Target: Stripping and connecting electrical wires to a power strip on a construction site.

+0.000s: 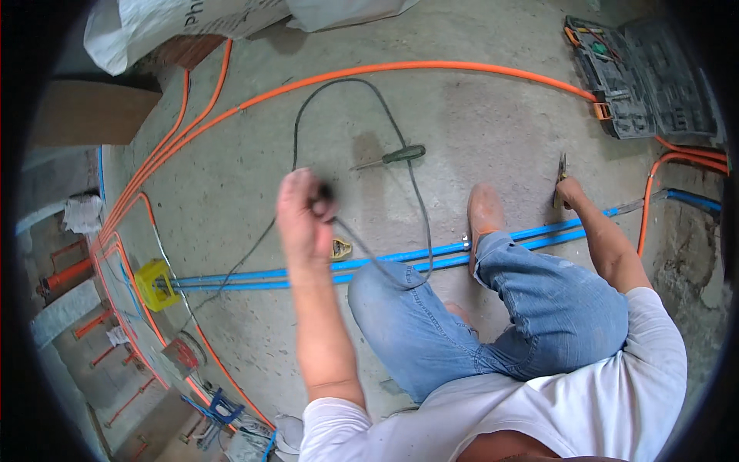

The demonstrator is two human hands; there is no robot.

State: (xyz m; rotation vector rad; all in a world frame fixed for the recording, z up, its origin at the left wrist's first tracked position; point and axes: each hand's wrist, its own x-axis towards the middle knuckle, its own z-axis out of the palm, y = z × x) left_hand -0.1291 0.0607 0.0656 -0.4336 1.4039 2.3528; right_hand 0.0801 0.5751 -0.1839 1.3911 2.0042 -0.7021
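My left hand is closed on a blurred black object at the middle, with a dark cable looping around it across the concrete floor. My right hand grips pliers, jaws pointing up, above two blue pipes. A green-handled screwdriver lies on the floor inside the loop, between my hands. A small yellow tool rests beside my left wrist, near the pipes. My jeans-clad knee is under the cable.
An open grey toolbox sits top right. Orange conduits curve across the floor and along the left. A yellow box is at the pipes' left end, white sacks are at the top, and a blue tool lies bottom left.
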